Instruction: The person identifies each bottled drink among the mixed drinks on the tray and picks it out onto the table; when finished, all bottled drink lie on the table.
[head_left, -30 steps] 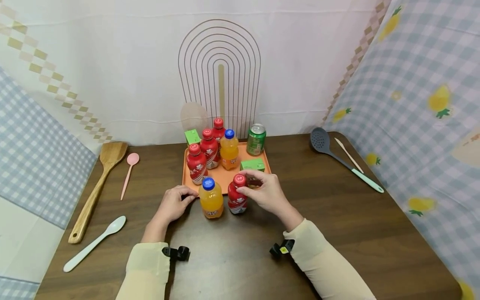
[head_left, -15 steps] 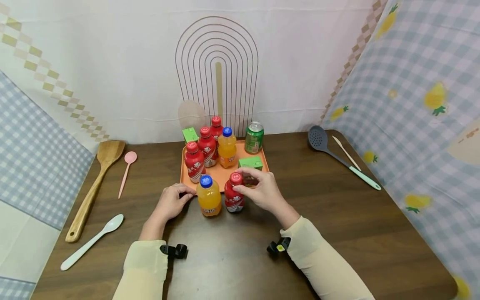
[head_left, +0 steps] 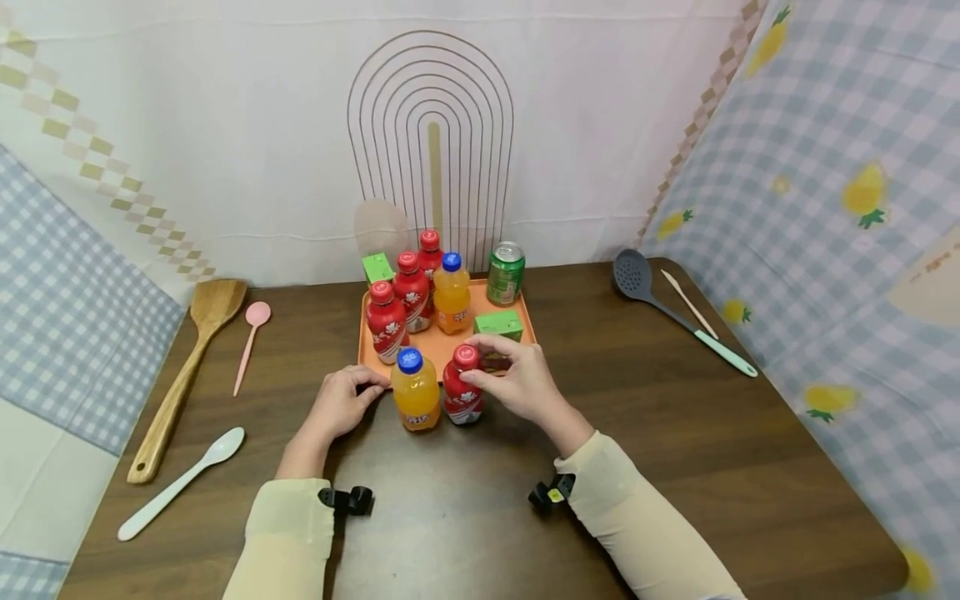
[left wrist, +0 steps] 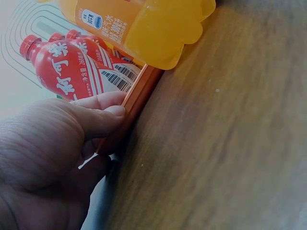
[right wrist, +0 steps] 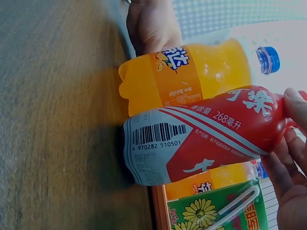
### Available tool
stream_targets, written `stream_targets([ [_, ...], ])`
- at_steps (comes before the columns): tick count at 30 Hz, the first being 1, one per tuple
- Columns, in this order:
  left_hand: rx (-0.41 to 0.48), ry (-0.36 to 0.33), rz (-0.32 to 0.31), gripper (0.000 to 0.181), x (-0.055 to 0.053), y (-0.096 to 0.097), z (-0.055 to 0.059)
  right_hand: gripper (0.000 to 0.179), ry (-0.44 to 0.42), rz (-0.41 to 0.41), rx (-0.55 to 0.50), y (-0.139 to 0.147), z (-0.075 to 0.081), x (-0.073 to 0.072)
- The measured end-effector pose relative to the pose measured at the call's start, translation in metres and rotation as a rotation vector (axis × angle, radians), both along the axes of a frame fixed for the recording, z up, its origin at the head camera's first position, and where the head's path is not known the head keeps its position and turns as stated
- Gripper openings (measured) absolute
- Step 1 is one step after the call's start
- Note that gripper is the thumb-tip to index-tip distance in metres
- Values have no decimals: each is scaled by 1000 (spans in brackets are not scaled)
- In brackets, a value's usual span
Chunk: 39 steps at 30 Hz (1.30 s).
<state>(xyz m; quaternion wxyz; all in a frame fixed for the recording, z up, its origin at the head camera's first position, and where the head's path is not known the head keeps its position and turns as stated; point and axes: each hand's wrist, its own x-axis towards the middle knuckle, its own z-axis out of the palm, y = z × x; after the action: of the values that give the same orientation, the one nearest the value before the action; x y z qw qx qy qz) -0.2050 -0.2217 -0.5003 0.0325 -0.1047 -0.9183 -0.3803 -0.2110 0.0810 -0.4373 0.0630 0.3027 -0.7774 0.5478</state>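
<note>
My right hand [head_left: 525,379] grips a red cola bottle [head_left: 463,392] near its cap with thumb and fingers. The bottle is close to upright in front of the orange tray [head_left: 442,348]; whether its base touches the table I cannot tell. Just left of it stands an orange soda bottle [head_left: 416,396] with a blue cap, outside the tray's front edge. At the tray's front left corner my left hand [head_left: 341,404] pinches the rim, thumb [left wrist: 112,112] on it in the left wrist view. The tray holds several red cola bottles [head_left: 387,325] and another orange soda bottle [head_left: 452,296].
A green can [head_left: 506,275] and a green drink carton [head_left: 498,324] occupy the tray's right side; another carton [head_left: 377,267] sits back left. Wooden spatula [head_left: 168,392], pink spoon [head_left: 251,342] and white spoon [head_left: 187,483] lie left. Slotted spoon [head_left: 675,312] and small knife [head_left: 688,302] lie right.
The red cola bottle in my right hand has moved slightly left, closer to the front orange soda bottle. My left hand stays at the tray's corner. The head view has shifted slightly.
</note>
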Motion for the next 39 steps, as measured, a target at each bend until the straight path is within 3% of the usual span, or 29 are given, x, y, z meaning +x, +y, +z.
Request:
stream_targets([
  [33,-18,23,-22,9,0,-3,1,36,17,-3,-13,-5,0,1],
  [39,-28,16,-22,10,-1,-2,1,36,-11,-42,-20,-8,11,11],
])
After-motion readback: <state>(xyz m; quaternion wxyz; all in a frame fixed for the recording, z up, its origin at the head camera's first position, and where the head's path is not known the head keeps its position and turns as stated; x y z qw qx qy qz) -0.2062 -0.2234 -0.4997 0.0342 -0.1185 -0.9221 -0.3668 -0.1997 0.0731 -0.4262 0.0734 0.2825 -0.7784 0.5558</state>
